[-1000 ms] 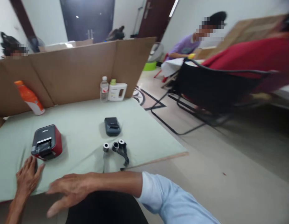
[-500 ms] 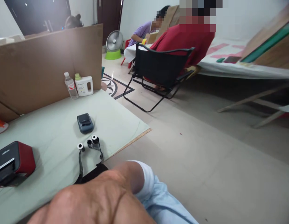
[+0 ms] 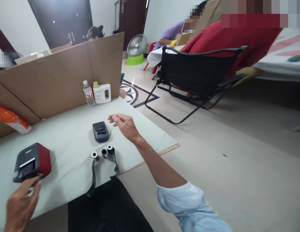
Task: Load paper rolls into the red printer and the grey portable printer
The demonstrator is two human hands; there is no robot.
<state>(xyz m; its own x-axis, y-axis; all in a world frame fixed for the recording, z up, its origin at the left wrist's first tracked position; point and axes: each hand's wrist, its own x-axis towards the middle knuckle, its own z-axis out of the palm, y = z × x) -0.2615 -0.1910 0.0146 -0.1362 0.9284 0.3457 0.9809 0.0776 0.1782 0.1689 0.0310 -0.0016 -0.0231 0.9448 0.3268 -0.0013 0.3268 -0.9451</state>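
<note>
My left hand is at the lower left, thumb and finger pinched on a dark strip at the front of a red and black box-shaped machine, which looks like a label printer. My right hand hovers above the table, fingers loosely stretched and nothing visible in them. Just left of it lies a small dark blue handheld device. Nearer me stand small rolls with white ends and black strips trailing from them, one strip hanging over the table edge.
A cardboard panel borders the table's far side. Before it stand a water bottle and a white jug; an orange bag leans left. Beyond are a folding chair with a seated person, another person, and a fan.
A hand that filled the bottom foreground has cleared away. My right hand is now out over the table, and my left hand is at the red machine. The view has shifted left.
</note>
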